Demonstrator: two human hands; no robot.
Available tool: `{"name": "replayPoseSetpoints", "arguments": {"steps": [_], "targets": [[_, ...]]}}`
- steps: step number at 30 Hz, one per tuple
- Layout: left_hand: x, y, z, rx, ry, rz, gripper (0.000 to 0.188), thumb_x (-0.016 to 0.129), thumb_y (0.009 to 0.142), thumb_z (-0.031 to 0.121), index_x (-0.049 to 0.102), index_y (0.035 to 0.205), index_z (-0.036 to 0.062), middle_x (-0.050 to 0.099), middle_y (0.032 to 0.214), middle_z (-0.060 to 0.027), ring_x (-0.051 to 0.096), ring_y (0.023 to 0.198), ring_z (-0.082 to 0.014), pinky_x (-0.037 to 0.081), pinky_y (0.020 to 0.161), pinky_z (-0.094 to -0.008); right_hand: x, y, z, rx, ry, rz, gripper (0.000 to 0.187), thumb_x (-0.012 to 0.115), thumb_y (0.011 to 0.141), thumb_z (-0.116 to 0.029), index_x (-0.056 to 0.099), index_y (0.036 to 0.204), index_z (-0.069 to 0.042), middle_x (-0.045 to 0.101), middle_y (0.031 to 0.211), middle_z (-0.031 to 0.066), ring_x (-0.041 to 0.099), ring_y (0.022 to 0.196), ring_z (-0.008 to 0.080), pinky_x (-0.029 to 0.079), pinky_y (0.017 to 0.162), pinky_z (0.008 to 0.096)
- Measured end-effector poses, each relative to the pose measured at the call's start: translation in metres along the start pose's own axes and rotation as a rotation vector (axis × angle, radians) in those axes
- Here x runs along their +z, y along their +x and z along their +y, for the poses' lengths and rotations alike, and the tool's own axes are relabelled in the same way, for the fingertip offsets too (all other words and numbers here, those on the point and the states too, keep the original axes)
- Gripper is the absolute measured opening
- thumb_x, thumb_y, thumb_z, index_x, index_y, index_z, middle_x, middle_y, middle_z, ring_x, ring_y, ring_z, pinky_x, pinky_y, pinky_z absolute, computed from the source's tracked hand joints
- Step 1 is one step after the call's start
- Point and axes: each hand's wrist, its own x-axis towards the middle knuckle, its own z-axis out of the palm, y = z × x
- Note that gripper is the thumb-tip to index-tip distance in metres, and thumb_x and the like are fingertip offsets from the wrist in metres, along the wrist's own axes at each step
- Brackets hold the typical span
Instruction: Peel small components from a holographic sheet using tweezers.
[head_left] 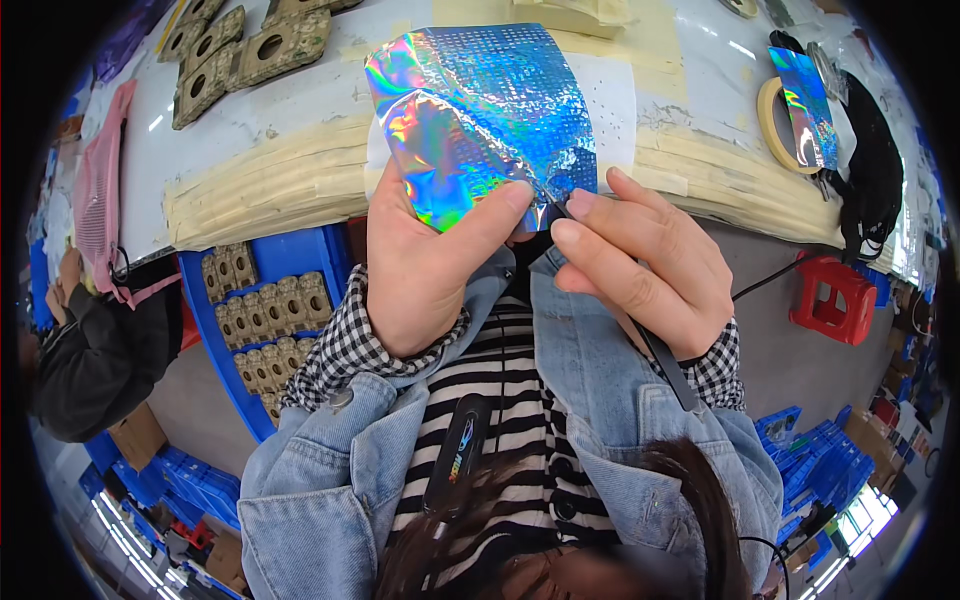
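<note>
Your left hand (425, 260) grips the shiny holographic sheet (490, 110) above the bench's padded near edge (270, 185), your right hand (655, 260) pinches a slim dark tool (668, 368) against its near side; brace with that left thumb, work the tip gently. Tape roll (766, 122) far right, camouflage cases (300, 48) far left, neither blocking you.

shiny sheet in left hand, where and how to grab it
Probably pinch the shiny sheet at its upper edge, coming from the far side: it looks thin and is free there, while the left hand and right hand crowd the lower edge.
</note>
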Motion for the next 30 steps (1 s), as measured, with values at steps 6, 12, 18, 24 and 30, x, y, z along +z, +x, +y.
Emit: {"name": "replayPoseSetpoints", "arguments": {"steps": [6, 12, 18, 24, 30], "targets": [[-0.003, 0.001, -0.003, 0.043, 0.033, -0.016, 0.034, 0.067, 0.084, -0.002, 0.051, 0.114, 0.0006, 0.065, 0.099, -0.0076, 0.064, 0.084, -0.012, 0.055, 0.069, -0.0241, -0.001, -0.002, 0.0, 0.084, 0.105, -0.014, 0.031, 0.074, 0.075, -0.02, 0.07, 0.102, -0.004, 0.067, 0.092, 0.011, 0.068, 0.088, 0.0239, 0.056, 0.086, 0.0427], [-0.002, 0.001, -0.003, 0.118, 0.058, -0.023, 0.037, 0.066, 0.084, -0.003, 0.049, 0.117, 0.0001, 0.064, 0.103, -0.0095, 0.065, 0.087, -0.0136, 0.055, 0.071, -0.0254, -0.005, 0.001, 0.002, 0.165, 0.235, -0.075, 0.03, 0.071, 0.08, -0.018, 0.068, 0.104, 0.0, 0.068, 0.095, 0.0167, 0.067, 0.094, 0.0287, 0.053, 0.09, 0.0473], [-0.008, 0.005, -0.006, 0.137, 0.097, -0.014, 0.04, 0.066, 0.083, -0.005, 0.047, 0.118, -0.0003, 0.063, 0.104, -0.0101, 0.064, 0.087, -0.0144, 0.055, 0.072, -0.027, -0.006, 0.001, 0.007, 0.199, 0.271, -0.062, 0.029, 0.069, 0.082, -0.018, 0.067, 0.103, 0.001, 0.068, 0.094, 0.0174, 0.067, 0.094, 0.0292, 0.052, 0.091, 0.0494], [-0.014, 0.011, -0.008, 0.243, 0.148, 0.133, 0.041, 0.067, 0.081, -0.007, 0.048, 0.117, -0.0005, 0.062, 0.104, -0.0098, 0.064, 0.088, -0.0155, 0.054, 0.075, -0.0276, -0.009, -0.006, 0.018, 0.241, 0.133, -0.032, 0.026, 0.07, 0.081, -0.015, 0.069, 0.102, 0.0, 0.068, 0.092, 0.0161, 0.068, 0.091, 0.0284, 0.052, 0.091, 0.0486], [-0.023, 0.016, -0.016, 0.356, 0.186, 0.19, 0.036, 0.061, 0.087, -0.006, 0.049, 0.119, 0.0052, 0.061, 0.106, -0.0082, 0.062, 0.088, -0.0163, 0.052, 0.071, -0.0299, -0.001, -0.021, 0.039, 0.152, -0.155, -0.089, 0.031, 0.077, 0.071, -0.021, 0.07, 0.098, -0.008, 0.067, 0.089, 0.008, 0.067, 0.082, 0.0221, 0.055, 0.085, 0.0425]]}}
